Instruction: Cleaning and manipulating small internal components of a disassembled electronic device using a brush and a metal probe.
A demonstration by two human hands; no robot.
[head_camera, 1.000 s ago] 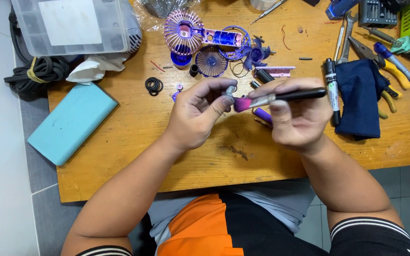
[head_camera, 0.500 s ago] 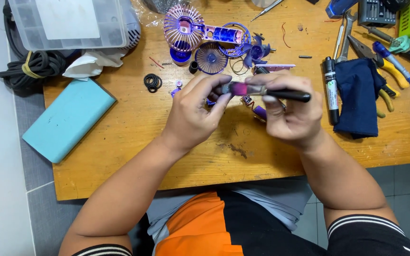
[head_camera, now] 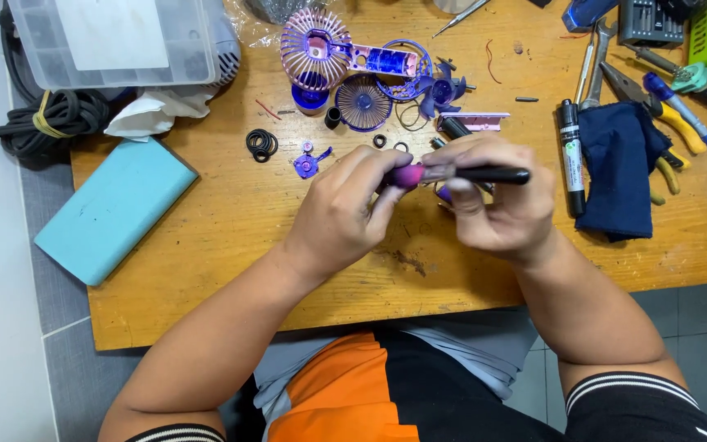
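A small brush [head_camera: 452, 173] with a black handle and a pink bristle head is held level above the middle of the wooden table [head_camera: 231, 245], between the two hands. Its handle is gripped by the curled fingers of the right hand [head_camera: 501, 209], with the black end pointing out to the right. The pink bristles are pressed against something pinched in the fingertips of the left hand [head_camera: 345, 214]; that small part is hidden by the fingers and cannot be made out. Both hands are closed in narrow grips and meet at the brush head.

Just behind the hands, loose purple pieces are scattered: a small purple part [head_camera: 308, 165] on the bare wood and a round purple fan grille [head_camera: 363, 103] further back. Beside it a pink fan cage [head_camera: 314, 45] is laid, joined to a handle. A cluster of black rubber rings [head_camera: 262, 144] is seen to the left of these.

To the right, a black marker [head_camera: 570, 155] is laid next to a folded dark blue cloth [head_camera: 619, 168], with pliers [head_camera: 656, 110] and other hand tools behind it. At the left edge, a light blue block [head_camera: 116, 209] overhangs the table, and a clear plastic organiser box [head_camera: 116, 41] is placed above a coil of black cable [head_camera: 47, 123].
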